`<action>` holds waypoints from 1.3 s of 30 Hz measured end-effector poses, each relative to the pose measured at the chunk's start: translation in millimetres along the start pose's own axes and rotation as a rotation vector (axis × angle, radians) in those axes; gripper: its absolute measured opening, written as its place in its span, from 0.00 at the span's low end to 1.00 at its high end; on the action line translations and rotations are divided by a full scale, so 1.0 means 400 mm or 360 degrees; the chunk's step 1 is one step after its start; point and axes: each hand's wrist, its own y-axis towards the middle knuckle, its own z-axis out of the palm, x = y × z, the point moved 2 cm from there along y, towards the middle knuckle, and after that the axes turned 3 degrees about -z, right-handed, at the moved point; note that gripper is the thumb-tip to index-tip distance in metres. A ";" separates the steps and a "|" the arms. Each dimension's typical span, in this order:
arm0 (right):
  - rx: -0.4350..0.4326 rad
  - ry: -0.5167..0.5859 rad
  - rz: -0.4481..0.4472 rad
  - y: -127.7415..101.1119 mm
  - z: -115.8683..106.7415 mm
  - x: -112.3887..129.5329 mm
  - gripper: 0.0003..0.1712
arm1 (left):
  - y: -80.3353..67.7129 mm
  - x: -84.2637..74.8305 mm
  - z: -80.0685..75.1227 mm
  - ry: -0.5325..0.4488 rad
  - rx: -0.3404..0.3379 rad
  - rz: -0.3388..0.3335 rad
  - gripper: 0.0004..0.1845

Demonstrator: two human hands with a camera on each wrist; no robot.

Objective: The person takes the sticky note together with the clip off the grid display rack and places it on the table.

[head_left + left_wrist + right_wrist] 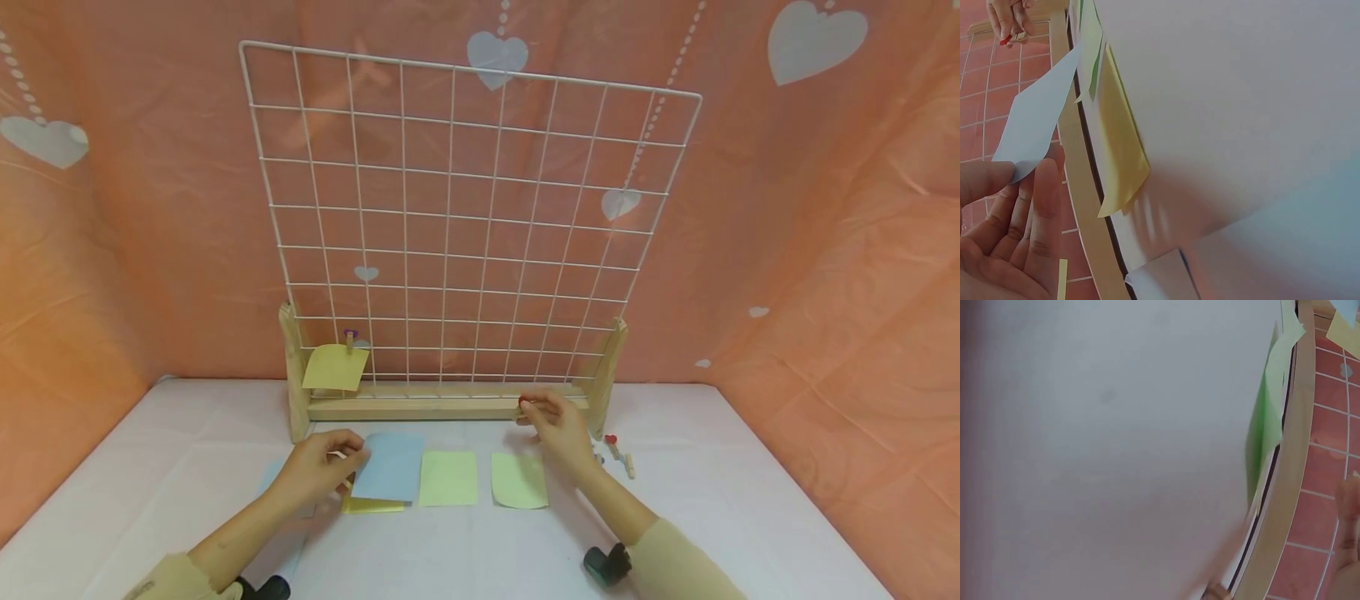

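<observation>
The blue paper sheet (390, 467) is lifted a little above the white worktop (750, 517), pinched at its edge by the left hand (318, 467). The right hand (551, 421) pinches a small wooden clip with a red tip (522, 403), near the wooden base (442, 408) of the wire grid (465, 208). Two green sheets (447, 478) lie between the hands.
</observation>
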 end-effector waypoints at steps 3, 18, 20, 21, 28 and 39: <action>0.0010 0.0014 0.0014 -0.005 -0.012 -0.002 0.12 | -0.010 0.004 -0.002 -0.0005 0.0015 0.0000 0.10; 0.0061 -0.0170 0.0123 -0.024 -0.079 -0.025 0.12 | -0.042 0.031 -0.012 -0.0078 0.0101 -0.0073 0.12; 0.0058 -0.0239 0.0148 -0.029 -0.090 -0.027 0.11 | -0.048 0.035 -0.015 -0.0087 0.0118 -0.0078 0.12; 0.0064 -0.0271 0.0157 -0.031 -0.095 -0.027 0.11 | -0.050 0.038 -0.017 -0.0090 0.0129 -0.0083 0.13; 0.0151 -0.0333 0.0201 -0.041 -0.134 -0.026 0.16 | -0.070 0.060 -0.027 -0.0194 0.0280 -0.0124 0.13; 0.0332 -0.0392 0.0177 -0.052 -0.175 -0.042 0.14 | -0.086 0.079 -0.030 -0.0211 0.0421 -0.0189 0.15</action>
